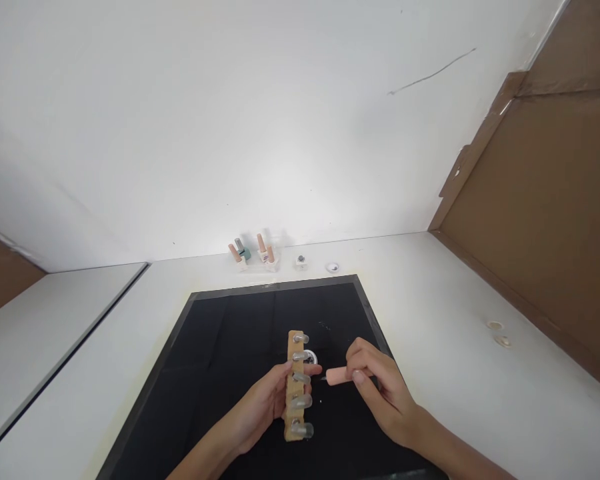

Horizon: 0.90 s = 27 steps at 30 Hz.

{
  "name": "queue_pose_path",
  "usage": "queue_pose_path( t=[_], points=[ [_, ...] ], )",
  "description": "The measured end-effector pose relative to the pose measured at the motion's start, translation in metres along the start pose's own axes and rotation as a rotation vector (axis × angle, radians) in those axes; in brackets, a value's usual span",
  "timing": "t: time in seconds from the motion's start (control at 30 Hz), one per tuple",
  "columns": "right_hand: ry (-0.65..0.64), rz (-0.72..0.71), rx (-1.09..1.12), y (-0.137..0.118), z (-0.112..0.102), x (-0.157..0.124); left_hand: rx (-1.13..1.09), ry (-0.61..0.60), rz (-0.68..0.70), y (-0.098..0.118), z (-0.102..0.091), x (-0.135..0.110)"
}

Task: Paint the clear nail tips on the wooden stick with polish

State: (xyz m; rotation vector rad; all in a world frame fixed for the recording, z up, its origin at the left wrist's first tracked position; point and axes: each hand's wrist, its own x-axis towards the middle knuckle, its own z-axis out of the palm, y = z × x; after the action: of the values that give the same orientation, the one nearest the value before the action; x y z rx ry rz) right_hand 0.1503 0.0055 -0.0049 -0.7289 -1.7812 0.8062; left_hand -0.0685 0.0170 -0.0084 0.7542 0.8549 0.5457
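My left hand [265,403] is closed round a narrow wooden holder [295,385] held upright over a black mat [215,347]; several clear nail tips stick out of its right side. My right hand [380,390] pinches a pink nail-polish brush cap [338,377], its small brush tip pointing left at the middle nail tips, very close to them. A small white round dish [311,357] lies on the mat just behind the holder, partly hidden.
Several nail-polish bottles [254,255] stand against the white wall at the back of the white table [455,347], with a small jar [301,261] and a lid [333,267] beside them. A brown cardboard panel [545,220] rises at right. Two small discs [499,333] lie on the table.
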Motion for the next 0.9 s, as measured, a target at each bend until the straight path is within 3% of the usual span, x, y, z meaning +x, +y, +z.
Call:
queue_pose_path(
  t=[0.2,0.53,0.73,0.9],
  points=[
    [0.064,0.008,0.002,-0.0018,-0.0003,-0.0003,0.035,-0.01,0.005,0.001,-0.0005,0.0012],
    [0.026,0.043,0.007,0.0,-0.0009,-0.0008,0.114,-0.032,-0.029,0.0002,0.0002,0.0006],
    [0.112,0.039,-0.001,-0.0008,-0.0006,-0.0012,0.109,-0.036,-0.025,0.0037,0.0024,0.0],
    [0.192,0.219,0.224,0.0026,0.0007,-0.001,0.099,-0.067,0.034,0.0038,0.0025,-0.0018]
  ],
)
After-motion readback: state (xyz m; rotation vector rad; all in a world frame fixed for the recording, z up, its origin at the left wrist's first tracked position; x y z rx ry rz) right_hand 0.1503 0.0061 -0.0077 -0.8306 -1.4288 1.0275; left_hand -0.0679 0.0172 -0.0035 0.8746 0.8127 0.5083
